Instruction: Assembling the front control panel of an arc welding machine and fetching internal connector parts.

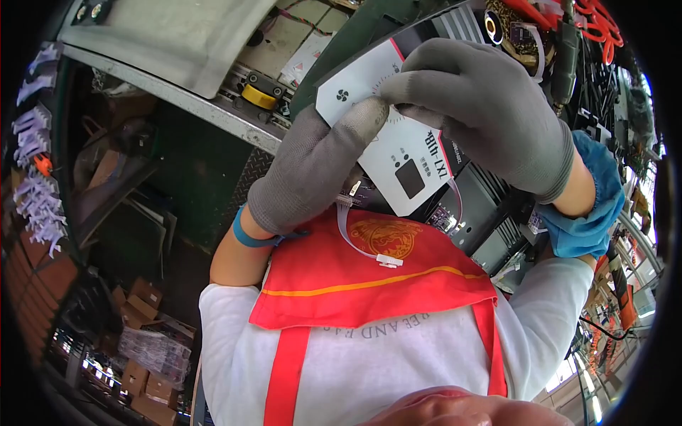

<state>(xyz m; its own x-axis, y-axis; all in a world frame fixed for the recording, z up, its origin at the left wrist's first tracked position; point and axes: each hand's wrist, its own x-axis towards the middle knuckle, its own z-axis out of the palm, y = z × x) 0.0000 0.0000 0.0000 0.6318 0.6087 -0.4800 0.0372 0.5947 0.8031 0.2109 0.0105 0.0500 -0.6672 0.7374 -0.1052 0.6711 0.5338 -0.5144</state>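
A white control panel plate (408, 153) with a dark display window and printed marks is tilted in front of my chest. My left hand (305, 167), in a grey glove, grips its left edge, thumb on the face and fingers behind. My right hand (490, 106), also gloved in grey, has its fingertips closed over the printed dial; whatever they pinch is hidden. Beneath the plate, a ribbon cable (344, 227) ends in a white connector (388, 261) lying against my red apron (327, 277). A circuit board (444, 219) shows below the plate's right corner.
Behind the plate are dark ribbed metal parts (462, 27). A metal-edged bench (234, 124) with a yellow-bodied item (258, 96) lies at far left. Red-handled tools (602, 28) and a copper-coloured coil (501, 21) sit at far right. Cardboard boxes (144, 297) stand lower left.
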